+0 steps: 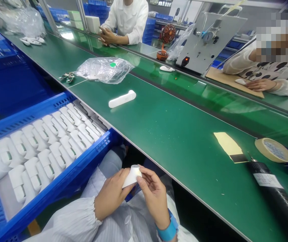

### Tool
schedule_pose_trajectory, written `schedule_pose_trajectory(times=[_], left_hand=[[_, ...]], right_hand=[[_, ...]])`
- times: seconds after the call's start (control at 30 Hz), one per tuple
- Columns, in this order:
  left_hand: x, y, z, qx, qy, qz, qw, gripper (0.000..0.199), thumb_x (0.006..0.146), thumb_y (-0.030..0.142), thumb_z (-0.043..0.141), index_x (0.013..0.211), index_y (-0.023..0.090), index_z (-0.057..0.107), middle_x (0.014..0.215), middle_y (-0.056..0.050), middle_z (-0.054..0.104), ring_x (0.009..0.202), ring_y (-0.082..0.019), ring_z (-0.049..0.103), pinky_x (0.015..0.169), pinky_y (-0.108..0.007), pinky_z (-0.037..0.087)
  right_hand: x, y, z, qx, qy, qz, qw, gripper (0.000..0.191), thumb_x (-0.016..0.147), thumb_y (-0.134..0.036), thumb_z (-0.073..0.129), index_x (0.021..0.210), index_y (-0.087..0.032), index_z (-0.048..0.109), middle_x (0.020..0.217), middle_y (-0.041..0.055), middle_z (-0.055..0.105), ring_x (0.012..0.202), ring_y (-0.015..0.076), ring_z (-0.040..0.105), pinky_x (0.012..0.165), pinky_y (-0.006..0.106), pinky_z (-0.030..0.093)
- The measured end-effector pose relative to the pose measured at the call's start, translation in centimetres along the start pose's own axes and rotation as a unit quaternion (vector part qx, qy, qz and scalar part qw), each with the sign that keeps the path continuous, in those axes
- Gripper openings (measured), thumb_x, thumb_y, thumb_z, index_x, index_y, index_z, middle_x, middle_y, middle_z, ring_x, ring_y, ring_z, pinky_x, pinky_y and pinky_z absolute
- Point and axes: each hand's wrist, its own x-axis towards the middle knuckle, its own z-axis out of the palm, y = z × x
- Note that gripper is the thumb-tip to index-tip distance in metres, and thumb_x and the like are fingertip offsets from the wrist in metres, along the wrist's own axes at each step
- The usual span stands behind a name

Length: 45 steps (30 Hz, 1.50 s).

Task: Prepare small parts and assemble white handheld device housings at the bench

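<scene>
White plastic handheld housing [132, 176] sits held between the left hand [111, 193] and right hand [154, 198] above the lap, fingers [146, 174] curled closely around it. Beside them is a blue plastic crate [58, 178] of white housings [40, 144]; beyond, a green surface [184, 151] carries a lone white housing [122, 99].

White plastic device [132, 176] here, tapered, with a round grey end facing up, sits tilted, pinched between left hand [111, 194] and right hand [154, 198] — lower end's hidden, can't see it.
</scene>
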Motion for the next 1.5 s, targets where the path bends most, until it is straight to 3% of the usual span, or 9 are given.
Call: schedule_pose_trajectory(times=[0.17, 0.47, 0.63, 0.87, 1.03, 1.27, 1.4, 1.5], left_hand=[[0.2, -0.1, 0.1, 0.032, 0.001, 0.007, 0.999, 0.017, 0.088, 0.030, 0.042, 0.103, 0.023, 0.047, 0.097, -0.003, 0.060, 0.090, -0.021, 0.058, 0.075, -0.033, 0.045], [0.6, 0.3, 0.1, 0.048, -0.011, 0.007, 0.999, 0.019, 0.089, 0.030, 0.040, 0.102, 0.020, 0.049, 0.096, -0.005, 0.060, 0.089, -0.022, 0.058, 0.075, -0.034, 0.046], [0.8, 0.2, 0.2, 0.055, -0.011, 0.009, 0.998, 0.021, 0.089, 0.031, 0.039, 0.105, 0.020, 0.048, 0.097, -0.006, 0.059, 0.091, -0.022, 0.058, 0.075, -0.034, 0.046], [1.0, 0.2, 0.3, 0.068, -0.018, 0.013, 0.997, 0.019, 0.088, 0.029, 0.040, 0.103, 0.020, 0.049, 0.096, -0.005, 0.059, 0.090, -0.023, 0.058, 0.075, -0.035, 0.045], [0.9, 0.9, -0.1, 0.070, -0.022, 0.017, 0.997, 0.020, 0.088, 0.029, 0.040, 0.104, 0.019, 0.049, 0.095, -0.006, 0.059, 0.089, -0.023, 0.058, 0.075, -0.035, 0.046], [0.9, 3.2, -1.4, 0.097, -0.013, 0.053, 0.994, 0.029, 0.088, 0.026, 0.039, 0.116, 0.021, 0.045, 0.104, -0.007, 0.059, 0.094, -0.024, 0.056, 0.080, -0.037, 0.045], [1.6, 4.5, -1.4, 0.030, -0.026, 0.061, 0.997, 0.024, 0.088, 0.030, 0.040, 0.109, 0.023, 0.049, 0.100, -0.005, 0.061, 0.091, -0.022, 0.058, 0.078, -0.033, 0.046], [2.0, 5.1, -1.0, -0.022, -0.034, 0.068, 0.997, 0.025, 0.088, 0.033, 0.041, 0.110, 0.026, 0.048, 0.103, -0.003, 0.061, 0.093, -0.021, 0.058, 0.079, -0.032, 0.046]], right_hand=[[0.0, 0.3, 0.1, 0.016, 0.029, 0.006, 0.999, 0.024, 0.074, -0.031, 0.066, 0.094, -0.019, 0.063, 0.108, 0.0090, 0.065, 0.099, 0.0225, 0.061, 0.087, 0.037, 0.050], [0.3, 0.3, -0.3, 0.013, 0.008, -0.005, 1.000, 0.015, 0.076, -0.032, 0.064, 0.078, -0.019, 0.058, 0.110, 0.0099, 0.064, 0.099, 0.0224, 0.061, 0.087, 0.036, 0.049], [0.6, 0.0, -0.4, -0.013, 0.001, -0.021, 1.000, 0.022, 0.078, -0.030, 0.062, 0.097, -0.020, 0.056, 0.107, 0.0091, 0.064, 0.100, 0.0216, 0.060, 0.086, 0.036, 0.049], [0.9, -0.7, -1.0, -0.080, -0.019, -0.046, 0.996, 0.014, 0.083, -0.032, 0.054, 0.080, -0.019, 0.057, 0.100, 0.0073, 0.064, 0.090, 0.0189, 0.060, 0.079, 0.030, 0.048], [0.6, -1.4, -1.5, -0.136, -0.022, -0.073, 0.988, 0.010, 0.085, -0.029, 0.052, 0.088, -0.020, 0.055, 0.103, 0.0068, 0.061, 0.090, 0.0184, 0.058, 0.080, 0.030, 0.045], [0.5, -3.7, -2.0, -0.250, -0.016, -0.179, 0.951, 0.010, 0.090, -0.021, 0.041, 0.084, -0.022, 0.049, 0.099, 0.0065, 0.056, 0.092, 0.0194, 0.054, 0.077, 0.034, 0.044], [0.6, -3.4, -2.1, -0.279, 0.053, -0.296, 0.912, 0.013, 0.088, -0.014, 0.038, 0.087, -0.024, 0.046, 0.098, 0.0056, 0.053, 0.105, 0.0214, 0.049, 0.087, 0.040, 0.039], [0.7, -3.2, -2.1, -0.201, 0.113, -0.307, 0.924, 0.011, 0.090, -0.016, 0.036, 0.090, -0.024, 0.044, 0.100, 0.0052, 0.053, 0.101, 0.0200, 0.053, 0.083, 0.040, 0.045]])
